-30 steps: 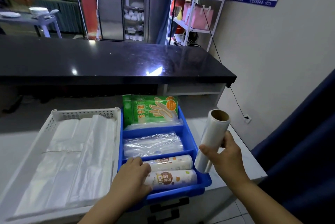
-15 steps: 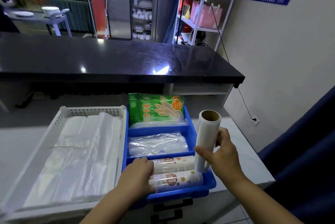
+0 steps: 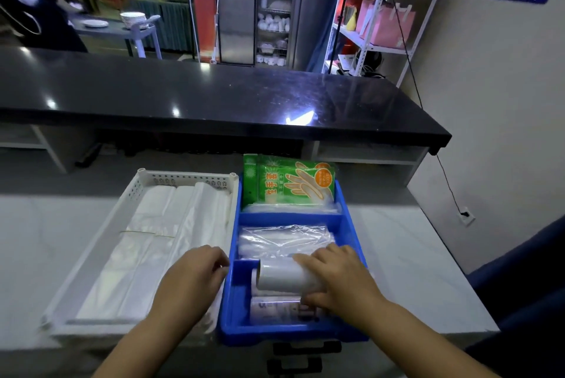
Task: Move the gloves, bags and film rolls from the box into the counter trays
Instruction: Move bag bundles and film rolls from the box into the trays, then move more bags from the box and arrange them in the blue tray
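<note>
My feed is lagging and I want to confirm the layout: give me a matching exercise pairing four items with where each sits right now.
Items:
1. green glove pack
2. clear plastic bags
3. clear film roll
4. white bags

Places:
A. white tray
B. blue tray, near compartment, held by the right hand
C. blue tray, far compartment
D. blue tray, middle compartment

Pairs: 1-C, 2-D, 3-B, 4-A

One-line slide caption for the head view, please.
Right hand holds a clear film roll on printed rolls in the near compartment of the blue tray; left hand at its rim.
</note>
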### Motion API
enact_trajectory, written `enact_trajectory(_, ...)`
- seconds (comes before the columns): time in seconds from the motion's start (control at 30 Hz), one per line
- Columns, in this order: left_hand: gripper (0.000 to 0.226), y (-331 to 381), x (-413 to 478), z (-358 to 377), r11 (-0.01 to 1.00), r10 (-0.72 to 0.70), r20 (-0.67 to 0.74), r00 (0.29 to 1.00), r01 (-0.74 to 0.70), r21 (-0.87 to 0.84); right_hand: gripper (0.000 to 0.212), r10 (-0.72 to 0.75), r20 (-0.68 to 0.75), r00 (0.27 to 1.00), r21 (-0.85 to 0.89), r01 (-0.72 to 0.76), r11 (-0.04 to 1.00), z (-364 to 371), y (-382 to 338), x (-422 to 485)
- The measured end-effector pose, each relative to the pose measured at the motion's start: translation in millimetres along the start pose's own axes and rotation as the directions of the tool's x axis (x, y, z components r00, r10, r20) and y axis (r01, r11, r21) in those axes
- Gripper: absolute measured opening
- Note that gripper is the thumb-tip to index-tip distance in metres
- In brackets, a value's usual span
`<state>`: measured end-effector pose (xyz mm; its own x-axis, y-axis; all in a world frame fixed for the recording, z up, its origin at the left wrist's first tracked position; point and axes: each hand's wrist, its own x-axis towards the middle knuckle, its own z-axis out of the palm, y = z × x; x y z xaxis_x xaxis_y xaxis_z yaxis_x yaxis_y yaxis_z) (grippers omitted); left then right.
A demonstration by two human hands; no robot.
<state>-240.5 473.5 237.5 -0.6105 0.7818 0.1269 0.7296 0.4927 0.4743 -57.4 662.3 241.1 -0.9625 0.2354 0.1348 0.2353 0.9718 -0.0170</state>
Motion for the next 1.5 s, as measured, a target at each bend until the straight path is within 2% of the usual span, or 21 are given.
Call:
enact_trajectory(0.1,0.004,-8,-15,1,0.999,-0.029,0.033,0.999,0.028,0.025,0.068,-0.028,0.133,0.991,0.008,0.027,1.0,13,-2,5)
enact_trajectory(0.2,0.007,-12,-26,5,0.998,-0.063,0.061,0.996,0.062,0.025,0.067,-0.052,0.17,0.984,-0.013,0.054,0.998,25,0,6)
enact_trajectory(0.3,0.009,-11,-33,7,0.995,-0.096,0.08,0.992,0.094,0.035,0.068,-0.048,0.225,0.973,0.061,0.035,0.998,31,3,8)
enact_trajectory(0.53,0.006,-1,-43,1,0.977,-0.21,0.043,0.977,0.208,0.056,0.065,-0.098,0.29,0.952,0.11,0.069,0.992,25,5,22)
enact_trajectory(0.73,0.013,11,-54,4,0.951,-0.306,0.089,0.948,0.3,0.079,0.059,-0.184,0.311,0.933,0.132,0.149,0.98,14,0,36)
enact_trajectory(1.0,0.014,14,-54,19,0.922,-0.384,-0.024,0.923,0.385,0.042,0.059,-0.27,0.299,0.915,0.2,0.216,0.956,16,5,46)
enact_trajectory(1.17,0.02,13,-58,21,0.925,-0.378,-0.064,0.923,0.38,0.012,0.055,-0.311,0.184,0.932,0.257,0.26,0.931,13,-10,60)
enact_trajectory(1.23,0.022,14,-63,17,0.936,-0.35,-0.084,0.933,0.351,0.002,0.05,-0.328,0.13,0.936,0.283,0.282,0.917,8,-22,65)
enact_trajectory(1.37,0.018,3,-98,-2,0.955,-0.279,-0.253,0.926,0.295,0.025,0.042,-0.397,0.056,0.916,0.287,0.366,0.885,-3,-60,74)
enact_trajectory(1.43,0.014,-13,-130,-15,0.95,-0.277,-0.307,0.91,0.308,0.055,0.038,-0.446,0.033,0.894,0.285,0.419,0.862,-4,-87,77)
enact_trajectory(1.5,0.013,-30,-164,-25,0.928,-0.335,-0.334,0.881,0.369,0.044,0.033,-0.492,0.007,0.87,0.292,0.469,0.834,-5,-115,77)
